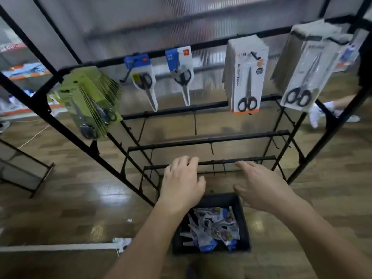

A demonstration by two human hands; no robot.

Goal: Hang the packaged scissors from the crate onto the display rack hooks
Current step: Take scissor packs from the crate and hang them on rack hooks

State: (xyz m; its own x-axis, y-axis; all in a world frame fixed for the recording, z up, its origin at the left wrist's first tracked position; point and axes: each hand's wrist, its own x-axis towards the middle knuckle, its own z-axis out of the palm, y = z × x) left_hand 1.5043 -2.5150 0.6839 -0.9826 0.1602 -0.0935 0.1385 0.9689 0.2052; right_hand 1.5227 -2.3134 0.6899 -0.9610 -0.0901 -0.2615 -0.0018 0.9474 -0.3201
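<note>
A black crate [244,218] on the floor holds several blue-and-clear packaged scissors [213,226]. Above it my left hand [182,182] and my right hand [259,184] hover palm down with relaxed fingers, holding nothing. The black display rack [201,45] stands in front. On its top bar two blue-carded scissors packs hang, one [144,77] and another [181,71] beside it. Lower hooks [195,123] are bare.
A green-carded stack [90,97] hangs at the rack's left. A white-and-orange stack [246,77] and a clear-packed stack [306,71] hang at the right. A person's white shoes [316,115] show behind the rack. A white strip [60,247] lies on the wooden floor at left.
</note>
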